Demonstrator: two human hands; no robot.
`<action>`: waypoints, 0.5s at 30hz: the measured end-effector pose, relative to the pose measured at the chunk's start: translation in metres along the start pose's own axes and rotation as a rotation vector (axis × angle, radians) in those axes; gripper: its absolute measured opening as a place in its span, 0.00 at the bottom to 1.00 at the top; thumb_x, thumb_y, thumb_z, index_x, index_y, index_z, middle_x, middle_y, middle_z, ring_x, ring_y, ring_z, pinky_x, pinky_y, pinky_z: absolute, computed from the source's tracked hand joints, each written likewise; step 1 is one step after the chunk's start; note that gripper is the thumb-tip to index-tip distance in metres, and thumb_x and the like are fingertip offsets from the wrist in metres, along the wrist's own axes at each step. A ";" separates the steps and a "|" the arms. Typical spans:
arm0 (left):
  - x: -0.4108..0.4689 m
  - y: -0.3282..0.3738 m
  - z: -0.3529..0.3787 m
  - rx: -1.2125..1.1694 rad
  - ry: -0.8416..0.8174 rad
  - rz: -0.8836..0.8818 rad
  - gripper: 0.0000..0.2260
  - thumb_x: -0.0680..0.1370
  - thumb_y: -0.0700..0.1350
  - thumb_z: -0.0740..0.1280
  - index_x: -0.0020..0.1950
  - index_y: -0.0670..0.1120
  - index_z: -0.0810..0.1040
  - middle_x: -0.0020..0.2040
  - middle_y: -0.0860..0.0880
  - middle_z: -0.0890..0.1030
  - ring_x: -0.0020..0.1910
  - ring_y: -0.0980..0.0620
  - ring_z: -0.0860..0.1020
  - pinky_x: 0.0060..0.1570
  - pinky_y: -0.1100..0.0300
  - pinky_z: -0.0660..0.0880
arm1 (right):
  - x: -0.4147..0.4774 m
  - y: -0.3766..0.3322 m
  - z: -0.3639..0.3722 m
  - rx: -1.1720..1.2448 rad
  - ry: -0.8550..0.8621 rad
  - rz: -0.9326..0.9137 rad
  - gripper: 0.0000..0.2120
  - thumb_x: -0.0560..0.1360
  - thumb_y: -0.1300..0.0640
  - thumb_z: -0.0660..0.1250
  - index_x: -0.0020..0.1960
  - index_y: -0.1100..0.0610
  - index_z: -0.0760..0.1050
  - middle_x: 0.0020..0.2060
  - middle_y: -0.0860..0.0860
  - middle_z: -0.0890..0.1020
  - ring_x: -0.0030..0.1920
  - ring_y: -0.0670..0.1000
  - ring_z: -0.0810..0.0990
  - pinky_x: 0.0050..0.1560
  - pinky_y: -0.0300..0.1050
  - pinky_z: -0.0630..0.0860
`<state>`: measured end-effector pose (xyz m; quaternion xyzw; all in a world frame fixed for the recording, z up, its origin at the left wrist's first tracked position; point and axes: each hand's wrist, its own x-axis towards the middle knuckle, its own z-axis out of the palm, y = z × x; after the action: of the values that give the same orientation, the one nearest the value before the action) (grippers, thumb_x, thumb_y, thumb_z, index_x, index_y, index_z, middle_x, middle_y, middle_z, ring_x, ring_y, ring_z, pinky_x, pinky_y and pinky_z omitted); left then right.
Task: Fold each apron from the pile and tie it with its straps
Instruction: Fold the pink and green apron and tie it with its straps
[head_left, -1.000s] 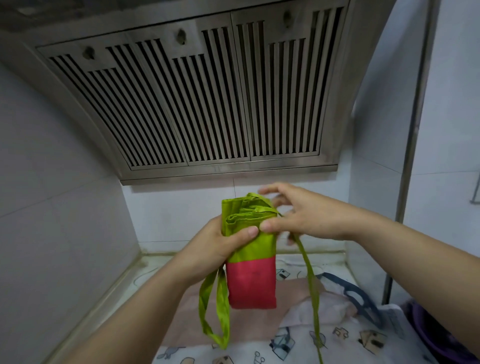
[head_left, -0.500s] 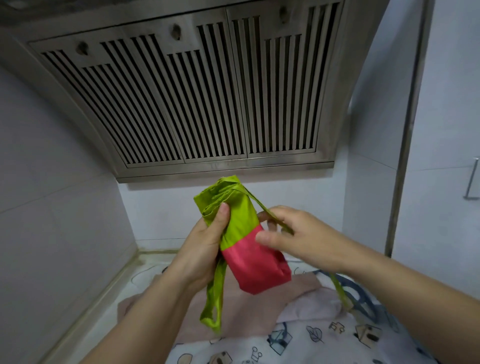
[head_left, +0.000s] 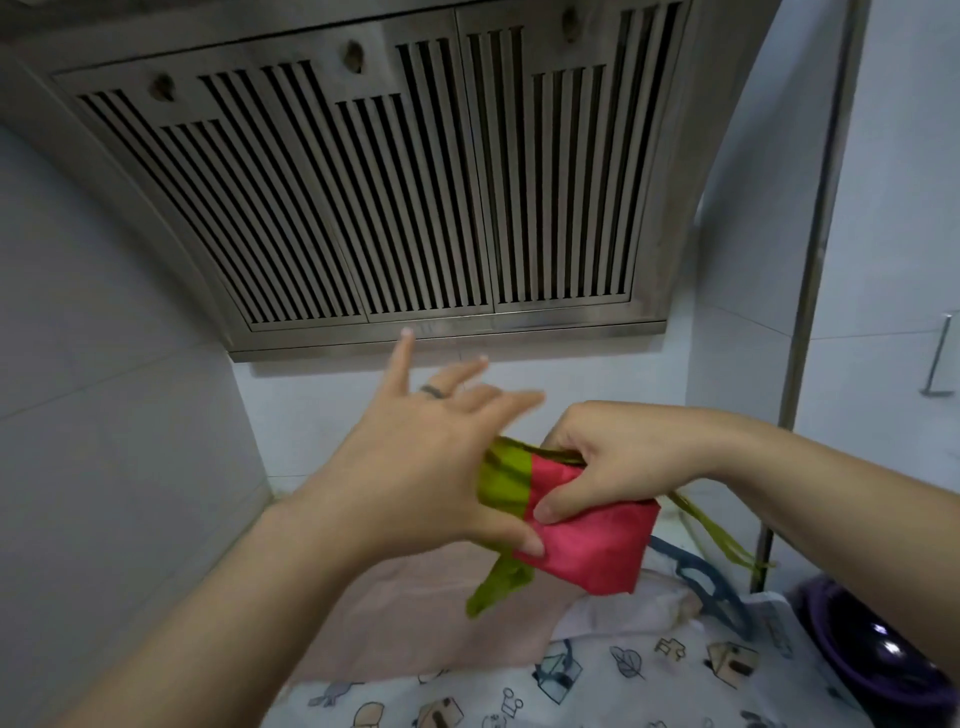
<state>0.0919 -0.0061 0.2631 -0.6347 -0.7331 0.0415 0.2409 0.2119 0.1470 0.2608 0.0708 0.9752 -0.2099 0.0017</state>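
Note:
A folded apron bundle (head_left: 587, 540), green at one end and red at the other, is held in the air, tilted with the red end down to the right. My right hand (head_left: 618, 457) grips it from above, thumb on the red part, and pinches thin green straps (head_left: 722, 535) that trail off to the right. My left hand (head_left: 415, 467) is spread with straight fingers, its thumb against the bundle's underside. A green strap loop (head_left: 498, 587) hangs below the bundle.
Below lies the pile: a pink apron (head_left: 415, 613), a white patterned apron (head_left: 597, 686) and a blue strap (head_left: 696, 577). A purple basin (head_left: 872, 654) sits at the right. A steel range hood (head_left: 395, 176) hangs overhead; tiled walls close in on the left and back.
The bundle has tipped from upright to lying sideways, red end to the right. My left hand let go and spread its fingers; my right hand took hold of the bundle with the straps.

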 end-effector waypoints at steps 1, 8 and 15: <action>0.006 0.006 -0.002 0.037 -0.119 0.028 0.45 0.61 0.78 0.57 0.73 0.60 0.56 0.67 0.59 0.71 0.73 0.55 0.62 0.74 0.42 0.42 | 0.000 -0.004 0.002 -0.014 -0.006 -0.011 0.14 0.71 0.46 0.72 0.36 0.56 0.76 0.29 0.50 0.78 0.29 0.45 0.75 0.31 0.42 0.72; 0.008 -0.003 0.010 -0.901 -0.395 -0.046 0.15 0.66 0.53 0.78 0.45 0.46 0.79 0.35 0.49 0.81 0.33 0.56 0.77 0.34 0.60 0.72 | -0.007 0.022 0.012 0.566 0.011 -0.009 0.24 0.72 0.37 0.65 0.45 0.60 0.79 0.34 0.61 0.72 0.32 0.55 0.70 0.32 0.38 0.68; 0.007 -0.022 0.032 -1.342 -0.166 -0.326 0.13 0.65 0.51 0.73 0.46 0.46 0.81 0.36 0.49 0.84 0.33 0.54 0.81 0.35 0.63 0.77 | -0.009 0.034 0.058 0.875 0.181 0.088 0.16 0.81 0.61 0.55 0.43 0.56 0.80 0.24 0.44 0.66 0.24 0.44 0.60 0.27 0.34 0.59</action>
<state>0.0583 0.0040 0.2446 -0.5231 -0.7021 -0.4091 -0.2572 0.2235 0.1525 0.1940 0.1244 0.7868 -0.5954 -0.1049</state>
